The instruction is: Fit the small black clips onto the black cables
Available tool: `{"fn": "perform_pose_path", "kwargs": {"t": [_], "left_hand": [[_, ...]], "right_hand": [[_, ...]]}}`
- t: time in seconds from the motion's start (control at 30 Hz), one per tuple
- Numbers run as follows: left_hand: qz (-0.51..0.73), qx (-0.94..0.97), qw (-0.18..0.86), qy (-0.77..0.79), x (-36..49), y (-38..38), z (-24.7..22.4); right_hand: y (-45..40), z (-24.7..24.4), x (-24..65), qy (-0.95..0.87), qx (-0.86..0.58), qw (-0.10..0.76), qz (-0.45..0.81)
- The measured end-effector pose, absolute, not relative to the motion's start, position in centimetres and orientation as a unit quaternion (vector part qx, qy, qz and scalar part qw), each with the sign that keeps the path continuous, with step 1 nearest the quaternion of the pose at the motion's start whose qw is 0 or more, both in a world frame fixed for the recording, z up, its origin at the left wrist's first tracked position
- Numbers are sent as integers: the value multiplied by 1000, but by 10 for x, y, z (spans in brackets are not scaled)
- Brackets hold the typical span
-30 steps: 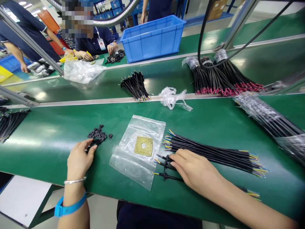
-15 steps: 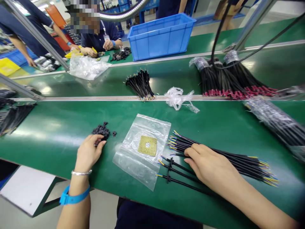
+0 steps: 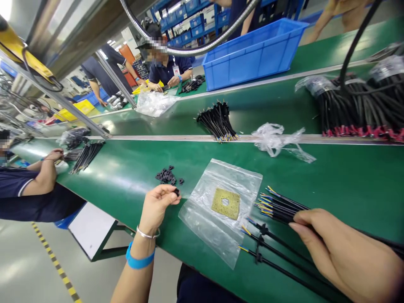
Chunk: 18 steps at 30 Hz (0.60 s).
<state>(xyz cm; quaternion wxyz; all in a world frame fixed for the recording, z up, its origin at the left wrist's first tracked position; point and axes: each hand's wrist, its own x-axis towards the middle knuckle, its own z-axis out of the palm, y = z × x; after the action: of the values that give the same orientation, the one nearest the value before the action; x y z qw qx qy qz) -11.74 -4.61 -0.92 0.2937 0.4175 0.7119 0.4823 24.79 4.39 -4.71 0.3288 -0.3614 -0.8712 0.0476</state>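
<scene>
My left hand [image 3: 157,206] pinches a small black plastic part [image 3: 176,192] between thumb and fingertips, just above the green bench. Right behind it lies a loose pile of the same black parts [image 3: 166,175]. My right hand [image 3: 344,248] is closed, thumb against forefinger, on a black cable at the edge of a bundle of black cables [image 3: 280,206] with blue and yellow wire ends. Nearer me, three separate cables [image 3: 284,269] each carry a black part near the stripped end. Between my hands, a yellowish sponge [image 3: 232,204] with a round hole rests on a clear zip bag [image 3: 208,227].
Behind the metal rail are a bundle of short black cables [image 3: 219,120] and red-tipped cables [image 3: 344,109]. Crumpled plastic [image 3: 274,139] lies across the rail. A blue crate [image 3: 252,57] stands further back. Co-workers sit opposite and at the far left.
My left hand has lifted from the pile with one black part in its fingertips. My right hand has closed on a cable. The view has swung left.
</scene>
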Motion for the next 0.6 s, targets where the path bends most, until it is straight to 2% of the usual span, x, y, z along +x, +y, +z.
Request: {"fn": "perform_pose_path", "kwargs": {"t": [0.17,0.23,0.33,0.4,0.5,0.6], "left_hand": [[445,492,372,649,-76,-26,-6],[394,608,309,616,-55,-17,-5],[301,770,115,550,-28,-7,-7],[235,820,29,520,-17,-4,-10],[148,849,-14,507,-9,-5,-14],[129,849,-3,512,-8,-7,-14]], "right_hand": [[41,-25,237,-891,-329,311,43],[39,-23,236,-892,-325,310,52],[37,-25,236,-893,-329,299,66],[35,-26,236,-895,-324,299,70],[33,-25,235,-896,-313,308,69],[29,-22,233,-894,-307,318,70]]}}
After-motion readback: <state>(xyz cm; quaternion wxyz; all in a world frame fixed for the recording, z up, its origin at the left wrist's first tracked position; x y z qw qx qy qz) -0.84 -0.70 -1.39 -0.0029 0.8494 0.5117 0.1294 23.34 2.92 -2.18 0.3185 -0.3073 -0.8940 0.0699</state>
